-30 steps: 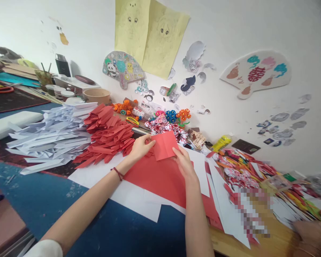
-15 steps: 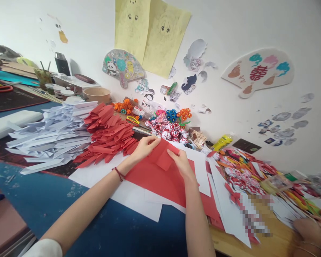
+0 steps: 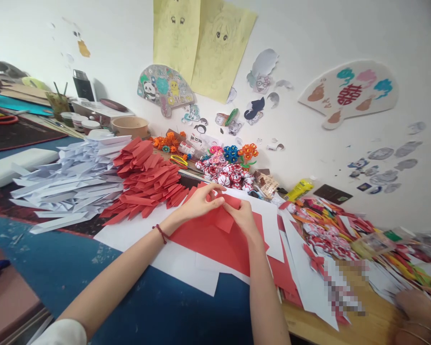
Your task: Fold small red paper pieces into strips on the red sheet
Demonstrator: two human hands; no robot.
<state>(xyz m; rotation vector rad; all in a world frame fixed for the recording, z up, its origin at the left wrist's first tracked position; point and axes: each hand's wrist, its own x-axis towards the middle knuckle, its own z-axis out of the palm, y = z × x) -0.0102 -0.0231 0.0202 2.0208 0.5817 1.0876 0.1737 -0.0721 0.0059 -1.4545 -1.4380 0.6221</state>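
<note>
A small piece of red paper point(image 3: 225, 221) is held between my two hands, above a large red sheet point(image 3: 208, 243). My left hand point(image 3: 202, 201) pinches its upper left part, thumb and fingers closed. On the right side of the piece, my right hand point(image 3: 242, 216) grips it, with the thumb near my left thumb. White sheets point(image 3: 190, 275) lie under the red sheet. Folded red strips point(image 3: 147, 179) are heaped to the left of my hands, beside a heap of folded white strips point(image 3: 82, 177).
Red-and-white paper balls point(image 3: 228, 175) and small flowers point(image 3: 247, 152) stand by the wall. A wooden bowl point(image 3: 130, 127) is behind the strips. Colourful paper pieces point(image 3: 330, 230) lie right. Another person's hand point(image 3: 416, 306) is at the lower right.
My left hand has moved right, its thumb now close to my right thumb. The small red paper has shifted slightly down and right. Another person's hand shows more at the far left edge.
</note>
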